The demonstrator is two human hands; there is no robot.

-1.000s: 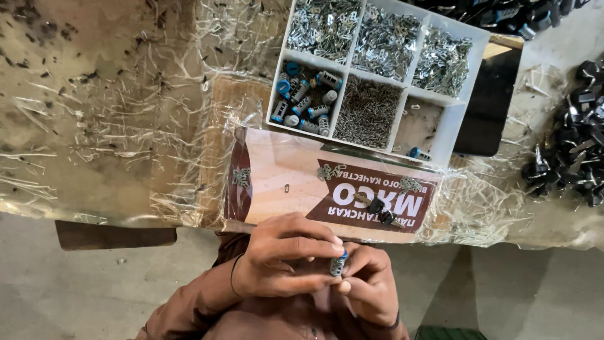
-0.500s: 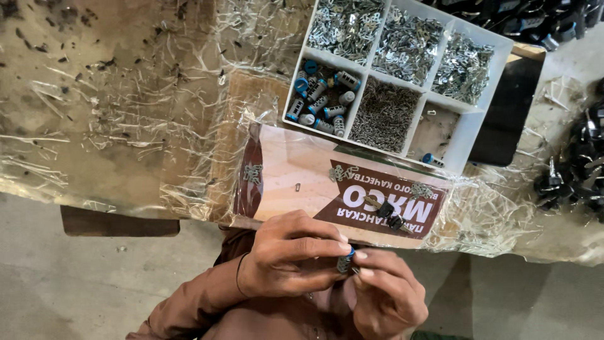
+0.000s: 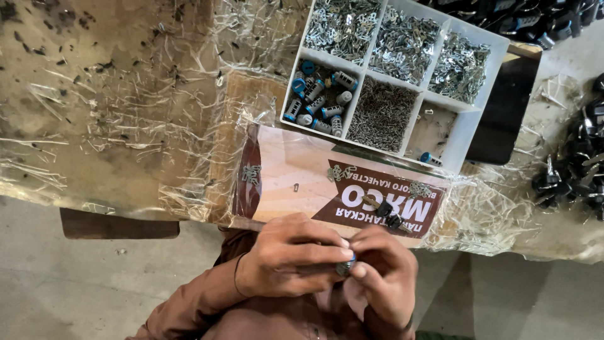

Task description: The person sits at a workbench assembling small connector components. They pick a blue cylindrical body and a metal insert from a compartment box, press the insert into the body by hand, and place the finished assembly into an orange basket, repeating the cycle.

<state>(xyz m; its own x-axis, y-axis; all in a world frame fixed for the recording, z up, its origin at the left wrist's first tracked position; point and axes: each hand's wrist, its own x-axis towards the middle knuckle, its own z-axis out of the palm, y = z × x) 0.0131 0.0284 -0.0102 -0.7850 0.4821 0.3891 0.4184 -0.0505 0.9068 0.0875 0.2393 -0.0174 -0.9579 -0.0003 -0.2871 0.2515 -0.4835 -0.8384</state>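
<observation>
I count two hands, my left hand [image 3: 286, 264] and right hand [image 3: 385, 284], pinching one small cylinder [image 3: 345, 267] between them. One white sorting tray [image 3: 470, 135] on the far right, six compartments. Three far compartments hold metal bits, too many to count. The near-left one has about ten blue-and-silver cylinders [image 3: 316, 101]. The near-middle one holds a heap of tiny pins [image 3: 382, 114], uncountable. The near-right one: a single blue cylinder [image 3: 429, 158]. One printed cardboard sheet [image 3: 296, 173], with a few small clusters of metal parts on it.
</observation>
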